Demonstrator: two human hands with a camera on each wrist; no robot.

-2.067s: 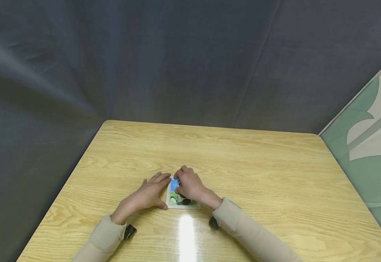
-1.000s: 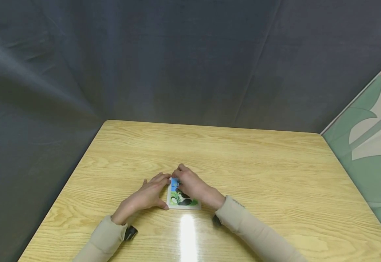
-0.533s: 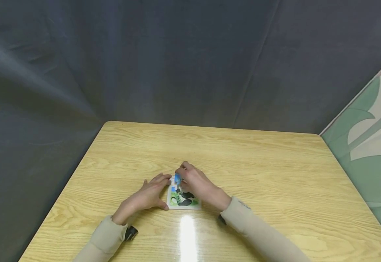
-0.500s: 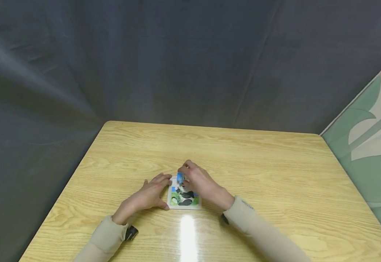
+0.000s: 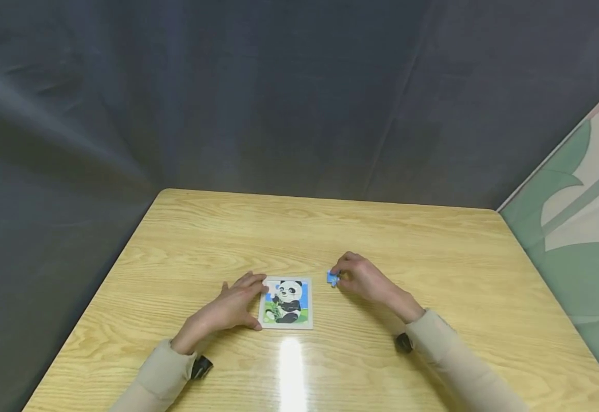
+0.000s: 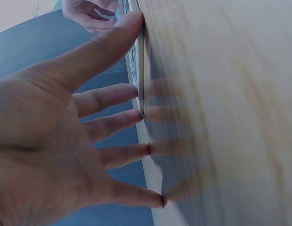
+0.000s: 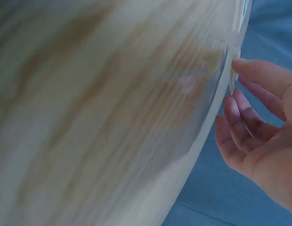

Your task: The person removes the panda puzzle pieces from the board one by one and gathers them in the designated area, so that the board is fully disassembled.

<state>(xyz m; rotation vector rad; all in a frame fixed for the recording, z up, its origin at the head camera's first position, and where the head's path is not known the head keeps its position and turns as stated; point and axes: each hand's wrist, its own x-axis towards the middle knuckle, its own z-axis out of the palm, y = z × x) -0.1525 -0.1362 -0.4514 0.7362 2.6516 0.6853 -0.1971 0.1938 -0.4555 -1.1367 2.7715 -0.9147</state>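
Note:
A panda jigsaw puzzle (image 5: 289,309) lies in its white tray (image 5: 310,303) on the table, with a pale bare spot at its upper left. My left hand (image 5: 235,301) rests against the tray's left side; thumb and fingers are spread and fairly straight, their tips on the edge and tabletop, as the left wrist view (image 6: 52,132) also shows. To the right of the tray, my right hand (image 5: 366,279) pinches a blue puzzle piece (image 5: 333,278) between thumb and fingers. In the right wrist view, the piece (image 7: 234,75) is seen edge-on, close to the tabletop.
The wooden table (image 5: 408,246) reaches back to a dark grey curtain (image 5: 299,103). A patterned green and white cloth (image 5: 588,246) hangs along the right side. Light glares on the tabletop below the tray (image 5: 291,366).
My right hand has lifted the blue puzzle piece out of the puzzle's upper left and carried it right, beside the tray. My left hand has stayed at the tray's left side.

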